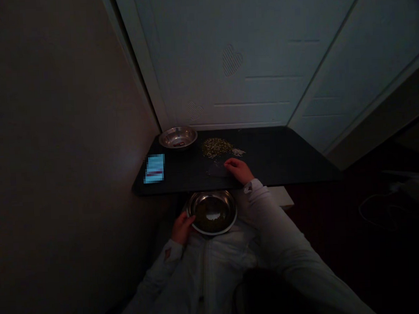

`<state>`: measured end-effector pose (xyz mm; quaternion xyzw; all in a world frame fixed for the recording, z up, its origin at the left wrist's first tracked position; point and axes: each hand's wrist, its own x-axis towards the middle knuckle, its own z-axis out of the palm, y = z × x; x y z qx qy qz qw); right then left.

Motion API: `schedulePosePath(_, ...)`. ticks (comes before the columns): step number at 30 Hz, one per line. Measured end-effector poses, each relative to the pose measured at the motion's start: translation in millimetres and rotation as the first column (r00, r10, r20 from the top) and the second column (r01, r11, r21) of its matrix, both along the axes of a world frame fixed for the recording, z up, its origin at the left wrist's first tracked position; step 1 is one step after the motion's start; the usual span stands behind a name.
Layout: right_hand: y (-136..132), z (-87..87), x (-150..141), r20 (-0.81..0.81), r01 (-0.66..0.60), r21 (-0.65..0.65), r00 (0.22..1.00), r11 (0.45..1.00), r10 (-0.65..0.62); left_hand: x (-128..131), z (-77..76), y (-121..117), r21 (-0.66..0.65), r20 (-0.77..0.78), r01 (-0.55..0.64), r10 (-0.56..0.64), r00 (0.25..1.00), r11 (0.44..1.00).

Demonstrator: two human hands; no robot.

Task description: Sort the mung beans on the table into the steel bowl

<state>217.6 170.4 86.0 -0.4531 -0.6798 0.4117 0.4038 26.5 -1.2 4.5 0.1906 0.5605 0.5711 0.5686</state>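
My left hand [182, 226] grips the left rim of a shiny metal bowl [233, 216], thumb over the edge. The bowl is held below the table's front edge, over my lap, with small dark greenish grains [202, 216] in the bottom. Over the table's front part, my right hand [239, 170] has its fingers pinched together; what they hold, if anything, is too small to tell. Beyond it lies a heap of mixed green and pale grains [216, 147], with a small pile of white grains [238, 152] at its right. A faint pale patch [217, 168] lies left of my right fingertips.
A second metal bowl [178, 138] stands at the table's back left. A bright, blurred-out rectangle [154, 168] lies at the left edge of the dark table [282, 158]. White panels [260, 57] rise behind, and a brown wall [63, 158] borders the left. The light is dim.
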Motion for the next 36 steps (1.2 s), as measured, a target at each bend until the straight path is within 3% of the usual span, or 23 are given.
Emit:
schedulePosePath(11,1.1,-0.8,0.9,0.016,0.062,0.007,0.998,0.998,-0.063,2.3,7.2,-0.6,0.010,-0.015,0.009,-0.009,1.000,1.000)
schedulePosePath(18,4.8,-4.1,2.2,-0.006,0.154,0.058,0.988,0.986,-0.154,1.3,2.1,-0.2,0.028,-0.016,0.014,-0.014,1.000,1.000)
schedulePosePath(28,2.5,-3.6,0.3,-0.028,0.051,0.054,0.998,0.997,-0.049,1.0,0.6,-0.2,0.011,0.003,0.008,-0.008,1.000,1.000)
schedulePosePath(36,-0.2,-0.7,-1.7,0.030,0.032,0.109,0.999,0.993,-0.036,1.8,3.4,0.2,0.004,0.018,0.004,-0.004,1.000,1.000)
